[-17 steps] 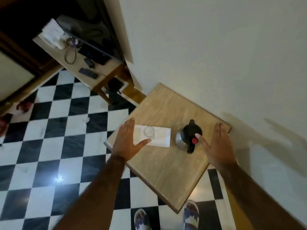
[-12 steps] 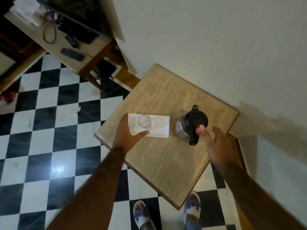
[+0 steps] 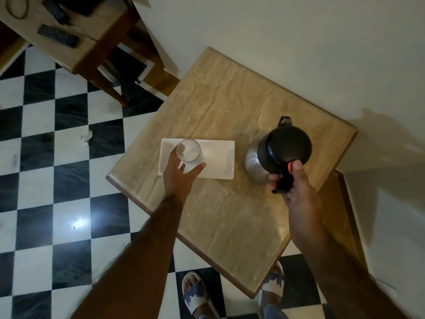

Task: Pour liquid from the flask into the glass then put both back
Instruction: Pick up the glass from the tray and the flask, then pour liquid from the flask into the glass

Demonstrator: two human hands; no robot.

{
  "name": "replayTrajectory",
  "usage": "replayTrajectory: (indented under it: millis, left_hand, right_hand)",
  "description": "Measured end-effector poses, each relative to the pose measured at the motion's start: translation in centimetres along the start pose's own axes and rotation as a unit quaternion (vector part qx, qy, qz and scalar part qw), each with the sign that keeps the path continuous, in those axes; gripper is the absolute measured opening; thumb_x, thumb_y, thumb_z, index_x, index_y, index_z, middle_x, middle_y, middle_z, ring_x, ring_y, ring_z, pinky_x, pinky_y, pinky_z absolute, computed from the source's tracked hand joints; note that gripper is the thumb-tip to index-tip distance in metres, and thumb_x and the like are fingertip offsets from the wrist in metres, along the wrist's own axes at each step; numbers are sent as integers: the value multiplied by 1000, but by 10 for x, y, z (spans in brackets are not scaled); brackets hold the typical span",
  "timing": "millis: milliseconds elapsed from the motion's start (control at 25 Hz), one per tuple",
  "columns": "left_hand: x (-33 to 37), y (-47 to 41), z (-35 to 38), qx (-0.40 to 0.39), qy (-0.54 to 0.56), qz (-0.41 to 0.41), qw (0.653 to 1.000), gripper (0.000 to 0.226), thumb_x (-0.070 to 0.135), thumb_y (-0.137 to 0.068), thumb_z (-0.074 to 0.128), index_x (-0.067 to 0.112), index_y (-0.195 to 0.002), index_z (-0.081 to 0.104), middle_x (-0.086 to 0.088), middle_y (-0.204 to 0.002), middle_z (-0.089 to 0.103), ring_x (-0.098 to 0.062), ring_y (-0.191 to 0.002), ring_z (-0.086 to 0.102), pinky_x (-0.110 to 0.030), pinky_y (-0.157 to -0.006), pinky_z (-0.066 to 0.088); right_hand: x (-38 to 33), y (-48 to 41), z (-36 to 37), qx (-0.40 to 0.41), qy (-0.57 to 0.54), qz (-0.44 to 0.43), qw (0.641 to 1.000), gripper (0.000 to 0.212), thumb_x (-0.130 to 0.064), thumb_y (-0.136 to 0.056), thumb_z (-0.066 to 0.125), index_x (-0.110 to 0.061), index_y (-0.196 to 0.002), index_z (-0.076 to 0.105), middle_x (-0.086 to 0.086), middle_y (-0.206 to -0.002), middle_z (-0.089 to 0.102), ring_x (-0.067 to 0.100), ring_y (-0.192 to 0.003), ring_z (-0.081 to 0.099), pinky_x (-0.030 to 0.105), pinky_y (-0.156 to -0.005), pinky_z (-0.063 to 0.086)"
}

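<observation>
Left hand [image 3: 178, 173]: fingers curled round the glass [image 3: 188, 150] on the white tray [image 3: 218, 157].
Right hand [image 3: 299, 187]: clamped on the flask [image 3: 279, 150] handle.
Table [image 3: 218, 100]: bears both.

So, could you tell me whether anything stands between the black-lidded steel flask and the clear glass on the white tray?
Nothing visible does: bare tan table and white tray separate the steel flask from the clear glass.

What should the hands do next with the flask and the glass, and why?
Probably lift the flask and tip its spout over the glass. The right hand already grips the handle, the left hand steadies the glass on the white tray, and the glass looks empty.
</observation>
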State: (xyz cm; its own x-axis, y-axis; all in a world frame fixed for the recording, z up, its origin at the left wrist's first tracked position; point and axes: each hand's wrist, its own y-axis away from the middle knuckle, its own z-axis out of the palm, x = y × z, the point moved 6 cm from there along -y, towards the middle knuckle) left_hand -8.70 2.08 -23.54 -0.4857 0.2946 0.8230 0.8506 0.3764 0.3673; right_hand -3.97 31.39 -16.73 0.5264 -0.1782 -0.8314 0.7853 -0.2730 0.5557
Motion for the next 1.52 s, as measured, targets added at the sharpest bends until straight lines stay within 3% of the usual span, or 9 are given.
replayTrajectory:
  millis: [80, 240, 400, 600, 760, 1000, 1120, 1200, 1520]
  left_hand:
    - [-5, -7, 5, 10, 29, -4, 1000, 72, 20, -82, 87, 18, -144, 53, -4, -142, 62, -22, -131, 60, -50, -106, 55]
    - [-5, -11, 5, 27, 51, -5, 998, 70, 14, -79, 88, 16, -141, 57, -5, -140, 65, -22, -130, 61, -47, -107, 55]
    - [15, -5, -6, 16, 34, 19, 999, 66, 18, -77, 90, 18, -136, 59, 1, -137, 65, -20, -127, 62, -38, -106, 56]
    - [70, 22, -35, -25, -47, 79, 995, 60, 35, -83, 83, 25, -136, 56, 8, -136, 62, -11, -123, 60, -3, -91, 44]
    - [139, 70, -72, -15, -67, 132, 989, 64, 37, -83, 83, 25, -140, 56, 3, -136, 65, -13, -123, 62, -30, -104, 49]
    - [250, 163, -128, -9, -32, 167, 985, 59, 54, -79, 81, 47, -132, 55, 32, -121, 60, 15, -110, 58, -16, -94, 46]
    - [301, 204, -153, -3, 4, 193, 981, 55, 65, -76, 77, 46, -125, 61, 21, -120, 69, -1, -110, 67, -32, -96, 55]
    - [333, 222, -174, -17, 54, 207, 977, 60, 53, -74, 86, 43, -128, 62, 17, -125, 69, -7, -118, 67, -39, -101, 56]
    - [423, 274, -239, 18, 81, 259, 962, 58, 36, -78, 89, 35, -129, 61, 12, -126, 67, -9, -114, 66, -37, -100, 56]
  right_hand:
    - [3, 0, 6, -1, 3, -28, 1000, 37, -59, -98, 55, -35, -89, 82, -5, -77, 74, 21, -83, 67, 40, -93, 47]
    - [2, -3, 4, 34, -37, -63, 997, 39, -54, -95, 57, -17, -90, 71, -1, -72, 60, 14, -68, 54, 33, -75, 44]
    - [-23, -13, -18, -8, -51, -65, 997, 40, -63, -92, 65, -27, -78, 75, -6, -64, 53, 11, -63, 49, 38, -81, 39]
    - [-79, 13, -41, -73, 11, -60, 995, 48, -75, -81, 68, -27, -73, 71, -5, -58, 48, 13, -58, 48, 46, -87, 37]
    - [-168, 61, -43, -122, 44, -106, 986, 54, -70, -80, 72, -19, -67, 62, -1, -56, 47, 14, -54, 44, 40, -72, 37]
    - [-315, 157, -26, -179, 135, -158, 962, 54, -55, -86, 67, -7, -64, 54, 7, -55, 47, 16, -52, 45, 28, -66, 41]
    - [-378, 206, -18, -224, 156, -188, 943, 54, -45, -96, 66, -8, -63, 45, 8, -56, 39, 20, -57, 38, 30, -66, 38]
    - [-419, 239, -10, -253, 176, -219, 926, 57, -49, -94, 69, -10, -61, 42, 7, -56, 34, 17, -54, 32, 28, -58, 32]
    - [-545, 336, 26, -267, 291, -299, 869, 62, -60, -81, 78, -21, -51, 42, 2, -53, 33, 16, -47, 27, 28, -49, 23]
